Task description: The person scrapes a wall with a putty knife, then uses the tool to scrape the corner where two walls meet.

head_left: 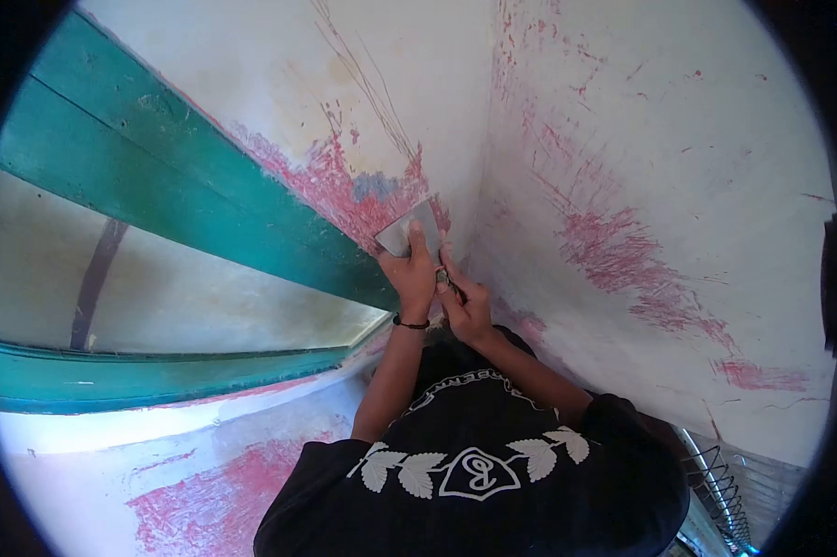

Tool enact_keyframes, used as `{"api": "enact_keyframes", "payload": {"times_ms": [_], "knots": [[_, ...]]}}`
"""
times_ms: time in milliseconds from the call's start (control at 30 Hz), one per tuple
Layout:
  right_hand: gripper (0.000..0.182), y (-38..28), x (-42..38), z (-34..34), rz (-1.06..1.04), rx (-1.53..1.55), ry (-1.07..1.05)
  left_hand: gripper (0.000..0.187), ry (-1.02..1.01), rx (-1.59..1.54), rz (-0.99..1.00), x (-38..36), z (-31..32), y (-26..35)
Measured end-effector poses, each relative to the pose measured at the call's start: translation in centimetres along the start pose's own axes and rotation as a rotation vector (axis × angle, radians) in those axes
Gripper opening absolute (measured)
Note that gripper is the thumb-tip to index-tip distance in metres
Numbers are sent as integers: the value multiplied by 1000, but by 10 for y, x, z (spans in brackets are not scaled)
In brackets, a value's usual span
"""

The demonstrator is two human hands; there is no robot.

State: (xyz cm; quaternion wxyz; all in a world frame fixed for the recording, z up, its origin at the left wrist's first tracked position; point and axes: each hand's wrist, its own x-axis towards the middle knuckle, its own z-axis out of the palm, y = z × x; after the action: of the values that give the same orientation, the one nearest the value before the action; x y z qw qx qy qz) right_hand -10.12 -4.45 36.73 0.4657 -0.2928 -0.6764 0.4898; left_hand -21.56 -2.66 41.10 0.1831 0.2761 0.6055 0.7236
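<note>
Scraper [395, 238]: flat blade [402, 228] up against the wall [437, 84], at a pink patch [330, 174], near the green beam [158, 139] | left hand [411, 270]: one finger [417, 243] on the blade, cannot tell how curled the others are | right hand [470, 310]: curled around the handle [453, 291], beside the left hand

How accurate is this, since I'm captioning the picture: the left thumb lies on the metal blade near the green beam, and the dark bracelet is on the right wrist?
The wrist is wrong. The head view shows the dark bracelet on the left wrist, just behind the left hand. The rest stands: the left thumb lies on the metal blade near the green beam.
</note>
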Motion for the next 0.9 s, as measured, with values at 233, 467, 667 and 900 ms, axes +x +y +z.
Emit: {"api": "enact_keyframes", "payload": {"times_ms": [233,467,667,900], "knots": [[55,-10,1,6,-28,-3,19,28,20,77,134,2,-7,2],[55,3,22,-7,-9,79,27,31,2,55,66,11,24,27],[53,2,31,-20,33,21,12,32,-23,31,33,11,33,39],[56,13,7,-8,-69,-33,-41,28,26,-98,-36,-2,5,-3]]}}
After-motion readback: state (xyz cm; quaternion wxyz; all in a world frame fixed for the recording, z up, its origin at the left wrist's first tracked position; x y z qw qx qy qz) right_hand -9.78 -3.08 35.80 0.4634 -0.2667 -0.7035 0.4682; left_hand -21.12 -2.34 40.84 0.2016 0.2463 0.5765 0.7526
